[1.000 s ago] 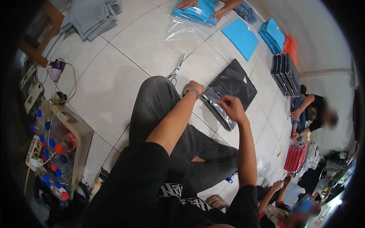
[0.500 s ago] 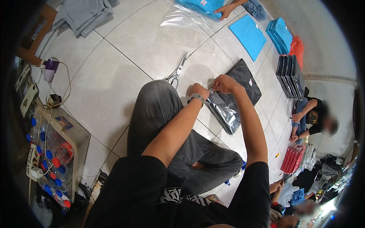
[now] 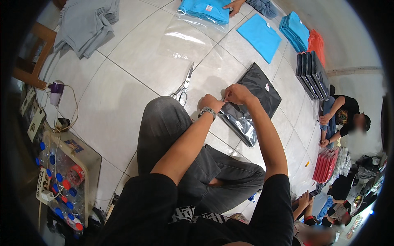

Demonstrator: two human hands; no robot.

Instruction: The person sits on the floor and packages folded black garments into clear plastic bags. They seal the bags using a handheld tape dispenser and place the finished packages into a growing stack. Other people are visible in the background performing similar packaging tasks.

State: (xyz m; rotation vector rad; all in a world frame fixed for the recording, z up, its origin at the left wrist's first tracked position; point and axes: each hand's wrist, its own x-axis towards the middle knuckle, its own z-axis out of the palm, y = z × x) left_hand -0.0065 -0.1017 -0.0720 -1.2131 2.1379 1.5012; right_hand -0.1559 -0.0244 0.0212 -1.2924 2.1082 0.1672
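A folded black garment point(image 3: 262, 88) lies on the tiled floor in front of me, its near part inside a shiny transparent plastic bag point(image 3: 245, 132). My left hand point(image 3: 210, 103), a metal watch on its wrist, is closed at the bag's left edge. Close beside it, my right hand point(image 3: 238, 94) pinches the same edge from above. The fingertips partly hide the strip of plastic between them. A pair of scissors point(image 3: 185, 85) rests on the floor left of the hands, blades apart and handles near my knee.
Beyond lie a transparent bag point(image 3: 186, 41), blue folded garments point(image 3: 260, 39) and another person's hand point(image 3: 234, 6). Packed black garments point(image 3: 312, 76) stand at right, near a seated person point(image 3: 347, 117). Red packs point(image 3: 326, 166) lie nearer. A bin of bottles point(image 3: 92, 172) stands left; grey cloths point(image 3: 86, 28) lie far left.
The whole view has shifted slightly. Both my hands stay at the bag's left edge, the right one's fingers bent a little closer to the left hand. The scissors and black garment lie as before.
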